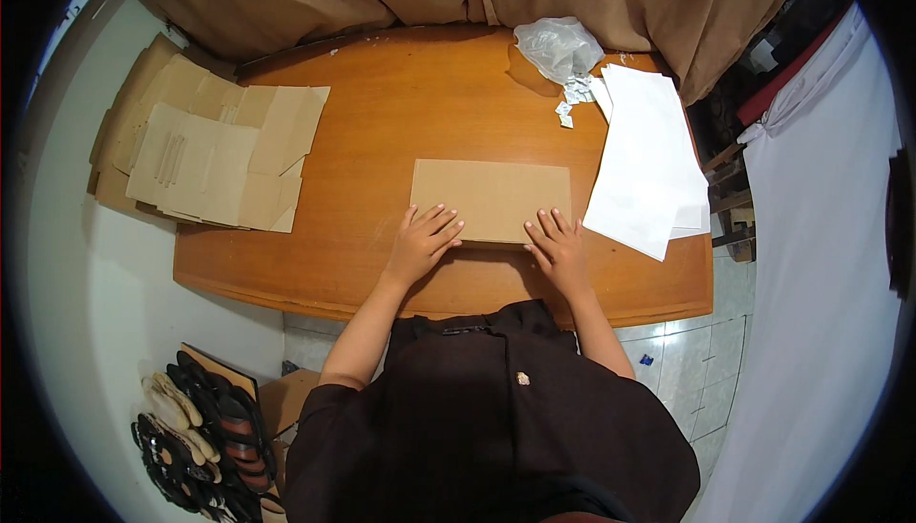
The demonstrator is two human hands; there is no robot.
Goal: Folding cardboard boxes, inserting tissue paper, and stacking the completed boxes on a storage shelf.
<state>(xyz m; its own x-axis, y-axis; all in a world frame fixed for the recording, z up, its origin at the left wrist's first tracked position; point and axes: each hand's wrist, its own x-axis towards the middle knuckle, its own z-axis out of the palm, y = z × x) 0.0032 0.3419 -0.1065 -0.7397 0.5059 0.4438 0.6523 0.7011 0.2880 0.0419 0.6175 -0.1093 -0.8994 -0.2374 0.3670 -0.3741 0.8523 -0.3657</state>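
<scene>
A rectangular, light-brown cardboard box [491,197] lies on the desk [382,103], its flat top showing plain, smooth board from where I stand. The left hand [420,242] and right hand [559,250] rest on its near corners, fingers loosely spread.

box [491,197] underside hidden; footwear [240,432] cut by lower edge; white bits [566,122] too small to tell

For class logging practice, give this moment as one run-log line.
cardboard box: on wooden table; left hand: open, on box's left end; right hand: open, on right end; white sheets: at right
</scene>
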